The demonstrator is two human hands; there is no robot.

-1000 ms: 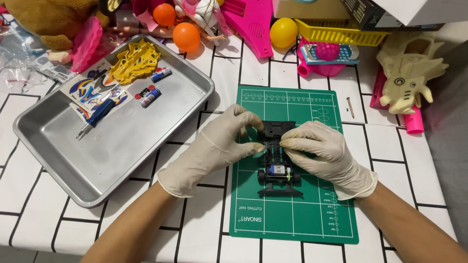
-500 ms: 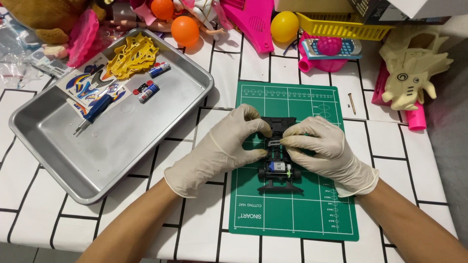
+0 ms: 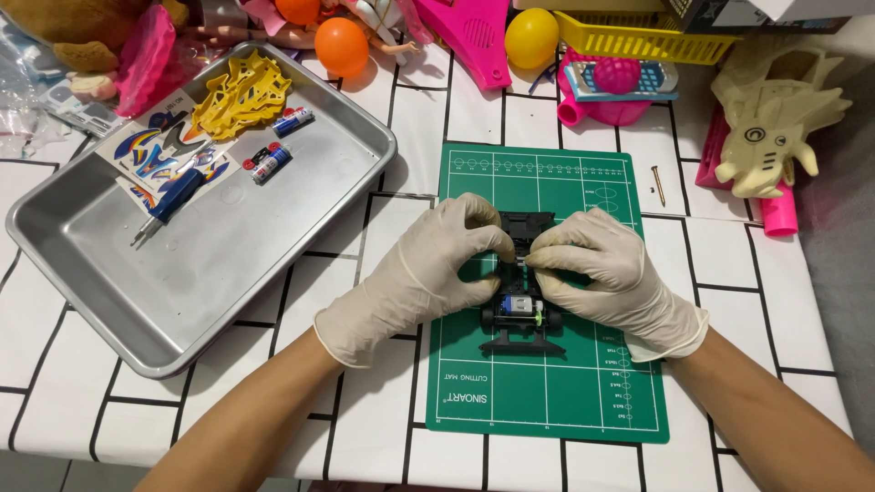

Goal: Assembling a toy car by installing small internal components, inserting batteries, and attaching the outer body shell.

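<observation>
Both hands [image 3: 510, 269] closer on chassis [image 3: 522, 301]

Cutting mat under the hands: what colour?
Green with white grid lines; the cutting mat shows clearly in the head view.

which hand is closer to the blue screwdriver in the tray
Left. The left hand sits at the left edge of the green cutting mat, just right of the metal tray holding the blue screwdriver. The right hand is farther right, beyond the small black car chassis.
</observation>
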